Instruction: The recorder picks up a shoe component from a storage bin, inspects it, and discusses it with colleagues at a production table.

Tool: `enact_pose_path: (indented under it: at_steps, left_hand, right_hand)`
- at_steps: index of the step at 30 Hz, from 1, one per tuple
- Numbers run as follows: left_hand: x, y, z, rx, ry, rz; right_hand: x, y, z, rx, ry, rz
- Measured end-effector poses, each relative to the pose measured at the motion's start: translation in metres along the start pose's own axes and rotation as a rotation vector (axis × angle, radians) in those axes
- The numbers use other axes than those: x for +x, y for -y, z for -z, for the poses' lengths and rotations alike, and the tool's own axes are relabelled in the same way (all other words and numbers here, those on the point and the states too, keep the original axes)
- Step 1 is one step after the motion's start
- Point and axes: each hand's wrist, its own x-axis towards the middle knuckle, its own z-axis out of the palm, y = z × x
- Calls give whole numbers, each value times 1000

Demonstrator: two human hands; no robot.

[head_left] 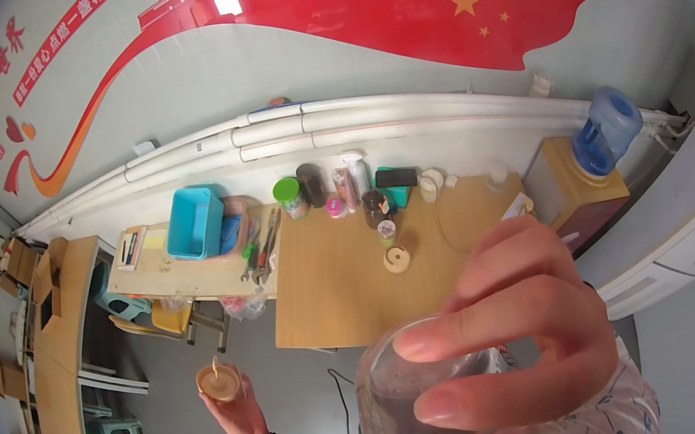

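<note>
Close to the camera, my right hand [525, 325] grips a clear, see-through cup [399, 403], thumb and fingers bent around its side. The cup looks tilted, and its contents cannot be made out. Lower left, away from the table, my left hand [242, 412] holds up a round tan lid [219, 384] with a small pale piece sticking up from its top. Its fingers are mostly hidden under the lid. On the table beyond lies a round cream disc [397, 258] with a hole, beside a small jar [386, 231] and a dark jar [376, 204].
Along the back of the wooden table [334, 298] stand a green-lidded canister [289, 195], a spray bottle [355, 167] and other containers. To the left, a blue bin [195, 223] and wrenches [261, 251] rest on another table. A water dispenser [586, 175] stands right.
</note>
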Motion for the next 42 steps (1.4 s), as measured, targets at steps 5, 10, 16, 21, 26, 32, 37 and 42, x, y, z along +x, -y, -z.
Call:
enact_pose_path:
  at_steps: [5,10,16,21,26,32,37,42]
  left_hand:
    - [-1,-2,-4,4,-16,4]
    - [-1,-1,-4,25,-18,-9]
    - [-2,-1,-3,46,-15,-12]
    - [-5,-2,2,31,-34,4]
    - [-4,-3,5,-1,-35,15]
    - [8,2,23,-125,19,74]
    - [0,3,14,-63,-83,66]
    - [-9,2,-3,-2,-66,26]
  right_hand:
    - [2,-2,-8,0,-69,1]
    - [5,1,-12,-20,-157,-8]
    - [6,0,-11,-32,-177,19]
    - [6,-9,21,-31,144,-18]
    - [7,-5,17,44,168,-173]
    - [2,-28,15,46,119,-86]
    - [0,-28,11,104,136,-155]
    - [1,-21,17,96,174,-180]
